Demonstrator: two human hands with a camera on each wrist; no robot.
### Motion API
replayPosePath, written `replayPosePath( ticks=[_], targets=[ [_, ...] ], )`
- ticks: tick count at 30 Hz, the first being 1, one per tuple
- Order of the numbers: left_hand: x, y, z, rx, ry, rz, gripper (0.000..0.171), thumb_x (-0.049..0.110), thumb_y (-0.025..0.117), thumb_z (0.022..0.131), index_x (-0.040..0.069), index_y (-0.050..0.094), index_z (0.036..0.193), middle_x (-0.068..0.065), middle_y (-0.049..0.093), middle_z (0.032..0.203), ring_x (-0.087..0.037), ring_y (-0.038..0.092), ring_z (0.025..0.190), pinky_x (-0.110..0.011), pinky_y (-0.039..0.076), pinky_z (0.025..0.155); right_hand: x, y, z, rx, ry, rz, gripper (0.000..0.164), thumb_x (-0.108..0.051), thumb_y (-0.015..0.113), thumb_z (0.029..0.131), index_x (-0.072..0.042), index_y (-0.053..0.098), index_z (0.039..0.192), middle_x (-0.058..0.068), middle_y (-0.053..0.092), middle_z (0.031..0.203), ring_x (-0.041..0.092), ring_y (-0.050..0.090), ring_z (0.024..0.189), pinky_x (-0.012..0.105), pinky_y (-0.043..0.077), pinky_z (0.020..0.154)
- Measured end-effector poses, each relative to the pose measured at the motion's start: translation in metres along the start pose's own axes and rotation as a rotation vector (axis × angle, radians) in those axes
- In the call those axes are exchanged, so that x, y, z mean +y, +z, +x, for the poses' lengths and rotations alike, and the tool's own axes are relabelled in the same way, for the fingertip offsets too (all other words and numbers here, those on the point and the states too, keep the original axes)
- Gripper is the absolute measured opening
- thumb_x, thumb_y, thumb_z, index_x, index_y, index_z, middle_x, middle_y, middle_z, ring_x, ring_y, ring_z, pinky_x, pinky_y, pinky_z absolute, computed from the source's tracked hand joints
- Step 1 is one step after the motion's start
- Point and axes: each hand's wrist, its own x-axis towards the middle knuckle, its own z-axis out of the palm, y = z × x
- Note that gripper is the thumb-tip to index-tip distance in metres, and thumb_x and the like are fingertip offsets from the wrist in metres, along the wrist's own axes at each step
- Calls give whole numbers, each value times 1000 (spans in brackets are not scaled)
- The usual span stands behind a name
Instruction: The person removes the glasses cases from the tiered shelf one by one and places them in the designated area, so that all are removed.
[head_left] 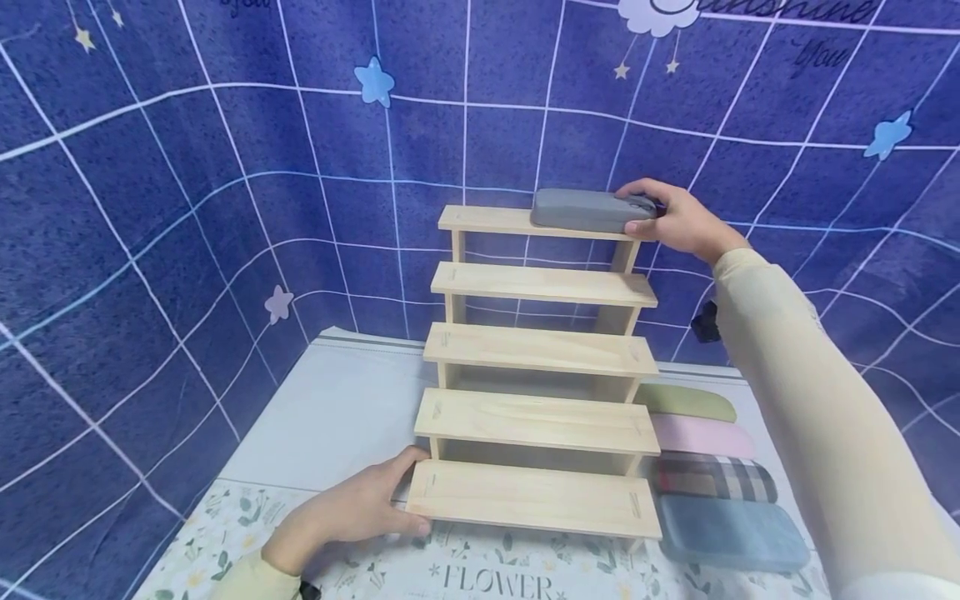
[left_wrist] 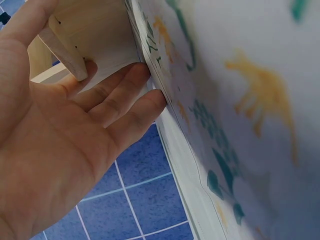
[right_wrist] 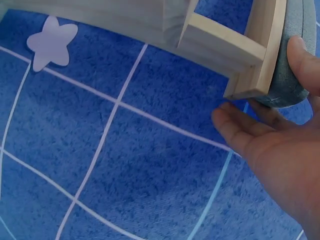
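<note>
A light wooden stepped display rack [head_left: 540,421] stands on the table. On its top step lies a grey glasses case [head_left: 577,210], toward the right end. My right hand [head_left: 686,223] holds the right end of that case, thumb in front and fingers behind. In the right wrist view, the thumb presses the case's grey surface [right_wrist: 295,65] beside the top step's end. My left hand [head_left: 352,504] grips the left end of the lowest step between thumb and index finger. The left wrist view shows its other fingers [left_wrist: 137,115] extended near the tablecloth.
Right of the rack lie several glasses cases in a column: green [head_left: 686,402], pink [head_left: 701,437], plaid [head_left: 716,477] and blue [head_left: 735,533]. A blue gridded curtain [head_left: 360,225] hangs behind. A flowered cloth [head_left: 225,517] covers the table's front. A small black object [head_left: 705,322] is near the right forearm.
</note>
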Motion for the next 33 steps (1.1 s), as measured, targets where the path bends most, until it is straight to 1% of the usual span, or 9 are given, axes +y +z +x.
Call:
replayPosePath(
  ticks=[3,8,14,20,23,25,27,29,33],
  targets=[
    [-1,1,-1,5,5,2,79,51,81,79,17,45,141,-15,52,145,-40,45,136,-64,32,111,5,-3,-3,5,13,5,53,-16,65,99,-19,47,149,18,47,142,34,47,120,56,38,102],
    [-4,3,-1,1,-4,3,81,52,81,79,17,45,142,-14,50,148,-38,44,138,-62,32,112,12,-9,-11,18,17,-18,53,-14,64,100,-17,46,150,20,49,139,32,50,116,49,43,95],
    [-4,4,-2,9,-8,4,79,51,82,79,17,45,140,-15,52,145,-39,47,135,-62,33,111,22,-12,-21,37,46,-17,52,-13,63,100,-15,44,149,21,49,138,32,50,115,48,44,97],
    [-7,5,0,-18,22,-3,76,49,82,81,18,44,140,-10,55,141,-34,49,133,-59,36,111,41,-23,-39,79,70,6,55,-17,66,99,-12,45,149,20,50,137,21,55,107,20,50,83],
    [-8,3,4,-13,25,0,78,48,82,81,16,44,141,-11,54,142,-34,48,134,-59,35,111,49,-32,-48,116,66,61,56,-16,69,98,-9,46,149,17,50,132,13,57,100,14,51,78],
    [-7,2,4,-16,22,2,78,48,82,81,16,44,141,-12,53,144,-35,46,136,-59,33,112,55,-37,-54,137,73,112,57,-15,70,96,-9,46,148,13,49,127,8,58,96,13,53,77],
    [-7,2,4,-19,16,9,79,49,82,81,16,44,142,-12,52,144,-36,46,136,-59,33,112,60,-41,-61,148,76,215,56,-11,71,95,-9,47,146,9,49,121,6,61,92,16,55,78],
    [-7,1,3,-17,14,16,79,49,82,81,15,44,141,-13,53,143,-36,47,135,-59,34,112,66,-43,-67,155,64,386,52,-4,70,94,-10,51,142,7,50,118,8,64,91,19,57,78],
    [-6,0,2,1,4,21,78,48,82,81,16,44,141,-13,53,143,-36,47,135,-59,35,112,78,-46,-79,156,-4,751,48,16,64,90,-7,61,131,8,57,116,16,68,91,27,60,78]
  ],
)
